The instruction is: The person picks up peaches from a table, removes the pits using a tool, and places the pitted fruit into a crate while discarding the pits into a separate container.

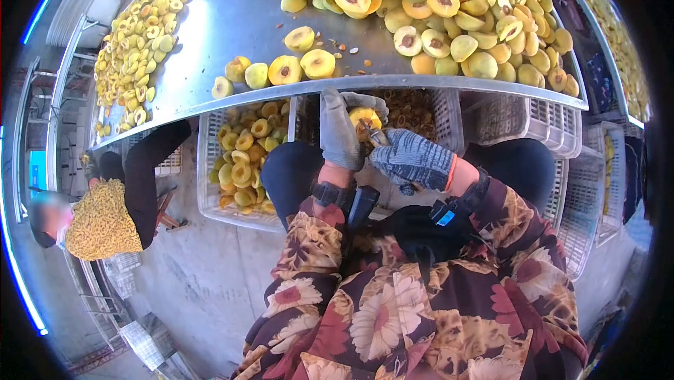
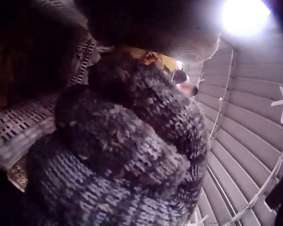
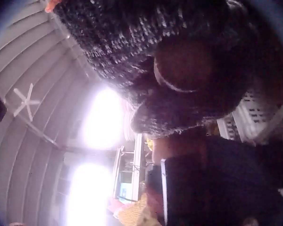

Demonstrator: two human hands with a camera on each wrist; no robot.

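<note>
Under the table's front edge, my gloved left hand [image 1: 339, 131] holds a yellow peach half [image 1: 364, 117] with its brown centre showing. My right hand [image 1: 415, 159], in a blue-grey knitted glove, grips a small metal pitting tool [image 1: 379, 136] whose tip is at the fruit's centre. In the left wrist view the knitted glove [image 2: 127, 136] fills the middle, and a bit of the yellow peach shows behind it. The right wrist view has the dark knitted glove [image 3: 132, 42] curled around a round dark handle end [image 3: 184, 66].
A metal table [image 1: 232, 22] bears a big heap of peach halves [image 1: 463, 22], with several more near its edge. Below stand a crate of peach halves [image 1: 242, 155], a crate of brown pits [image 1: 411, 110] and stacked white crates [image 1: 519, 124]. Another person [image 1: 105, 218] sits at left.
</note>
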